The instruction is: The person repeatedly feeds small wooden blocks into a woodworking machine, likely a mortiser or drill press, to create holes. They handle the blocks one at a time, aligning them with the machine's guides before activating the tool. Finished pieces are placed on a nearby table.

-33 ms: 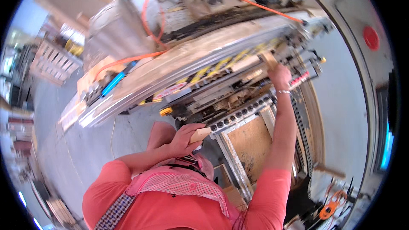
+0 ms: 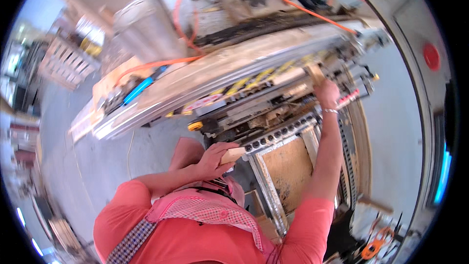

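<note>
Left hand (image 2: 215,160), centre frame, wraps a wooden block (image 2: 233,155); right hand (image 2: 327,93), upper right, clasps a wooden strip (image 2: 315,73), best kept steady.

An orange hose (image 2: 168,61) loops across the top of the view, blurred in places. Below its left end lies a bright blue object (image 2: 138,91), with small metal pieces (image 2: 111,101) just beside it. Farther left, a slatted wooden crate (image 2: 70,63) stands on the grey floor (image 2: 102,151), near something yellow (image 2: 91,48). A red disc (image 2: 431,57) sits at upper right; an orange object (image 2: 377,243), its kind unclear, is at lower right.
</note>
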A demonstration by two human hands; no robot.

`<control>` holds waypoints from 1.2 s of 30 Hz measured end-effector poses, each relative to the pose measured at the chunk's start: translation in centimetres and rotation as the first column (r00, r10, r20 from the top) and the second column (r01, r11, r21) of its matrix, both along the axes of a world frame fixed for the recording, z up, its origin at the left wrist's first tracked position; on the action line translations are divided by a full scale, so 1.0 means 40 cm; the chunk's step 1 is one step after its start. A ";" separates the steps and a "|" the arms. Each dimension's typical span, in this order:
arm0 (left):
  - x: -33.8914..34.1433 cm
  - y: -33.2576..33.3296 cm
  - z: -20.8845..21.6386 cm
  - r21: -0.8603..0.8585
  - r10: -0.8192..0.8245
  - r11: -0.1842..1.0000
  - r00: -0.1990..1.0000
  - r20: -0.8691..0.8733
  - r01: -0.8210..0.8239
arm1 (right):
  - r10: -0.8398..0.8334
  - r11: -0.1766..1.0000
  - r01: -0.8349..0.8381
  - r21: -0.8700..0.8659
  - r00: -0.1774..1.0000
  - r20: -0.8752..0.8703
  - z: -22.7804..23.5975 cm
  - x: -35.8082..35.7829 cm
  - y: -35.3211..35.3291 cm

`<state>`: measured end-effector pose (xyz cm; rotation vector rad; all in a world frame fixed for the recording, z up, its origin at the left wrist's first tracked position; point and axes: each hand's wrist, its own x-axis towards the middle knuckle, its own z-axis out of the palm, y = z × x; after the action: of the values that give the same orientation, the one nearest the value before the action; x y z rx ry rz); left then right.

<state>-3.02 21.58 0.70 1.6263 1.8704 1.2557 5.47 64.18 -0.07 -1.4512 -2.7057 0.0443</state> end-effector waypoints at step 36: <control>-1.289 -1.147 -0.609 -0.355 0.910 0.179 0.017 0.414 -0.917 | 0.039 0.991 -0.037 -0.127 0.999 0.014 0.082 0.110 -0.612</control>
<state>-54.59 -24.30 -23.64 -0.4285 2.4274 1.8536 9.87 39.68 3.23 -1.4376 -2.7903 0.2109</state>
